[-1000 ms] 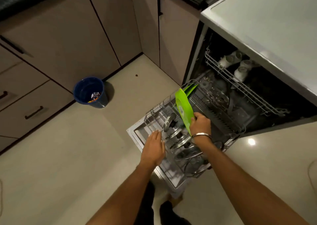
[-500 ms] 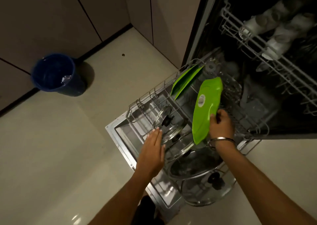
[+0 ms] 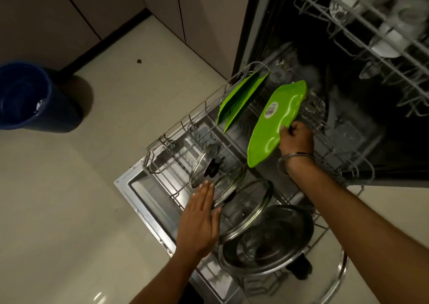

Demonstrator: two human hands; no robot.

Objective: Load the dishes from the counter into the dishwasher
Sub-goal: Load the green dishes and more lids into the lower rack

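Observation:
My right hand [image 3: 296, 139] grips the right edge of a long green plate [image 3: 271, 122] with a barcode sticker, held on edge over the pulled-out lower rack [image 3: 185, 127] of the dishwasher. Two more green plates [image 3: 239, 102] stand tilted at the rack's far end. My left hand [image 3: 200, 218] lies flat with straight fingers on the rack's near side, its fingertips at a glass lid [image 3: 209, 169] with a black knob. Further glass lids [image 3: 250, 211] and a steel pot [image 3: 274, 241] fill the near part of the rack.
The upper rack [image 3: 371, 32] holds white cups and glasses inside the dark dishwasher. The open door [image 3: 144, 206] lies under the lower rack. A blue bucket [image 3: 25, 97] stands on the pale floor at left. Beige cabinet fronts [image 3: 92, 9] run along the back.
The camera has come closer to the rack. My right hand has carried the green plate away from the lids toward the rack's far end, near the other green plates. My left hand stays on the rack.

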